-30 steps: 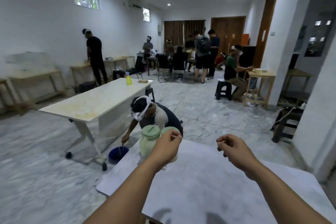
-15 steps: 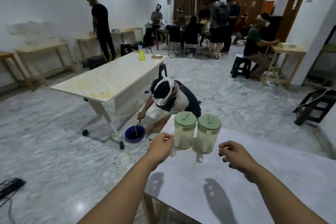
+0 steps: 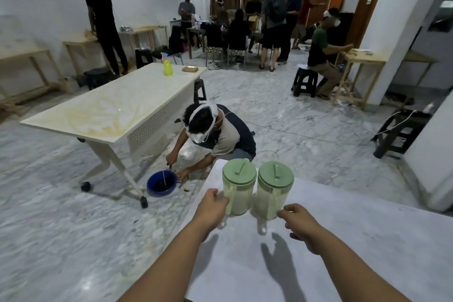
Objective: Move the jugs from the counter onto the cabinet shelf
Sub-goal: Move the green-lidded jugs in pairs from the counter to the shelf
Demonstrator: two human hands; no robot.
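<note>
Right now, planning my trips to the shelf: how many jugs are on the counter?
2: the left jug by the left hand, the right jug beside it, near the right hand. None seems hidden.

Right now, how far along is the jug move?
Done: nothing; both jugs stand lidded, side by side on the counter. In hand: left hand is at the left jug handle, right hand reaching the right jug; neither lifted. Left: carry both to the cabinet shelf, which isn't in view.
</note>
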